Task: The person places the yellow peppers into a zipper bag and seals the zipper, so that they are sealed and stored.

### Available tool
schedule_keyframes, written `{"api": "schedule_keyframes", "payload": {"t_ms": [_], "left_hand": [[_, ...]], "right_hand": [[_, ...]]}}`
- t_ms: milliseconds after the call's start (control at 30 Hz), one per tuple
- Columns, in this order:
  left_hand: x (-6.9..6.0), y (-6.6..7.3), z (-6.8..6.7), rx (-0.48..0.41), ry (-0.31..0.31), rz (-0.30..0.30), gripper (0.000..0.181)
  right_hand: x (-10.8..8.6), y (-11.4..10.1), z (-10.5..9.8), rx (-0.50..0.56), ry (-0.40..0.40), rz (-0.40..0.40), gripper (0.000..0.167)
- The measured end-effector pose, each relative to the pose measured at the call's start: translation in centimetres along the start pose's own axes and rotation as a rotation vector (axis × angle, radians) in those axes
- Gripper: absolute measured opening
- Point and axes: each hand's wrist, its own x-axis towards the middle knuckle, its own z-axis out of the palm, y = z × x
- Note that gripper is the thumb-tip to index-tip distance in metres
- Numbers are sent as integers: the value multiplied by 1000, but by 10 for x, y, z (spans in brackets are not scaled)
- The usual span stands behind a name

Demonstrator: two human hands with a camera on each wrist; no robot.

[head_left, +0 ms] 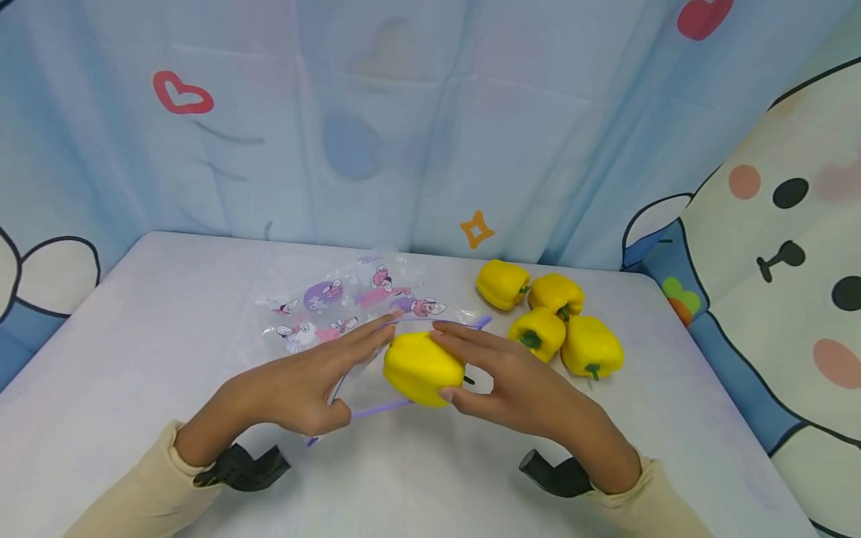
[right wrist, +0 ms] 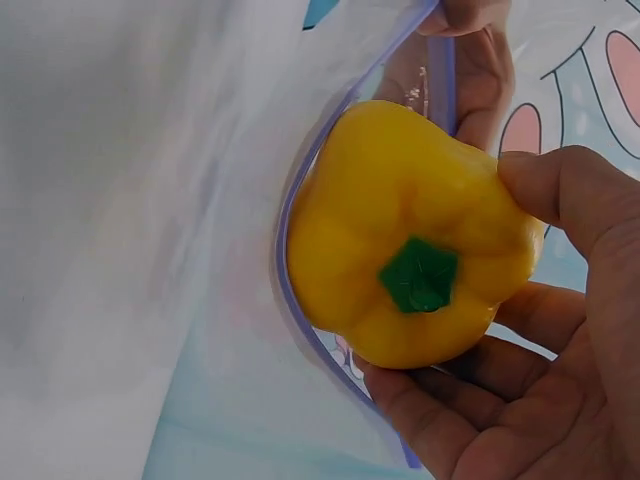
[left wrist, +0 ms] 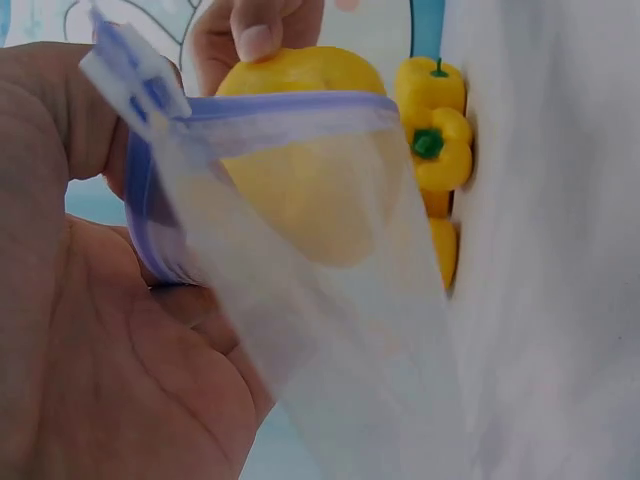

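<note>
My right hand [head_left: 514, 377] grips a yellow bell pepper [head_left: 422, 368] between thumb and fingers. Its green stem [right wrist: 420, 275] faces the palm in the right wrist view, and its far end sits inside the mouth of a clear zip bag [left wrist: 330, 330]. That bag has a purple zip edge [left wrist: 300, 103] and printed cartoon figures, and its body lies on the table behind the hands. On the left of the mouth, my left hand [head_left: 292, 388] holds the bag's rim, thumb at the near side and fingers at the far side. A slider [left wrist: 135, 75] shows by the left thumb.
Several more yellow bell peppers [head_left: 592, 347] stand in a cluster at the back right of the white table [head_left: 161, 321]. A blue printed curtain [head_left: 377, 149] hangs behind the table, and a cartoon bear print [head_left: 780, 224] covers the right side.
</note>
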Motion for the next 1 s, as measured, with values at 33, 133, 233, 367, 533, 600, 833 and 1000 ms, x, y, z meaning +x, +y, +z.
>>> {"api": "schedule_keyframes", "payload": {"t_ms": [33, 133, 233, 367, 533, 600, 833, 1000], "left_hand": [[0, 0, 0, 6, 2, -2, 95], [-1, 1, -2, 19, 9, -14, 95], [-1, 1, -2, 30, 21, -1, 95], [-2, 2, -4, 23, 56, 25, 98], [-1, 2, -2, 18, 79, 67, 98], [0, 2, -1, 20, 73, 70, 98], [-1, 4, -2, 32, 63, 25, 96], [0, 3, 1, -11, 33, 24, 96]], "right_hand": [[0, 0, 0, 3, -4, 9, 64], [1, 1, 1, -5, -15, 38, 64], [2, 2, 3, -20, -21, 61, 63], [3, -2, 5, -54, -10, 96, 64], [4, -8, 11, -85, 37, 124, 66], [6, -8, 16, -83, 44, 129, 66], [12, -6, 32, -122, 40, 164, 64], [13, -7, 36, -133, 90, 212, 63]]}}
